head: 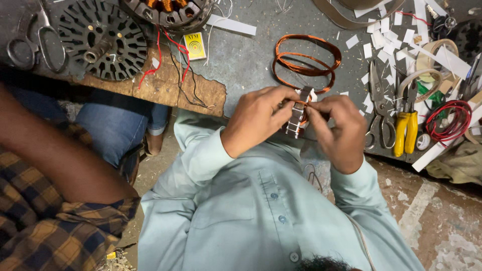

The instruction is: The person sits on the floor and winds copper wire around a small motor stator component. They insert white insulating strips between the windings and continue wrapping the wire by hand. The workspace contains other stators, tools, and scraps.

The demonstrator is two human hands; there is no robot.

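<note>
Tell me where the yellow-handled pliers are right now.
In the head view, the yellow-handled pliers lie on the grey bench at right, between the scissors and the red wire coil, right of the right hand.

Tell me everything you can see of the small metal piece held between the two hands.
The metal piece is a small grey block that looks like stacked steel laminations, ribbed along its side, with copper wire wound around its upper part. It stands roughly upright, slightly tilted, above the edge of the grey workbench. The left hand grips it from one side, and the right hand pinches it from the other. Its lower end shows; the fingers hide the rest.
</note>
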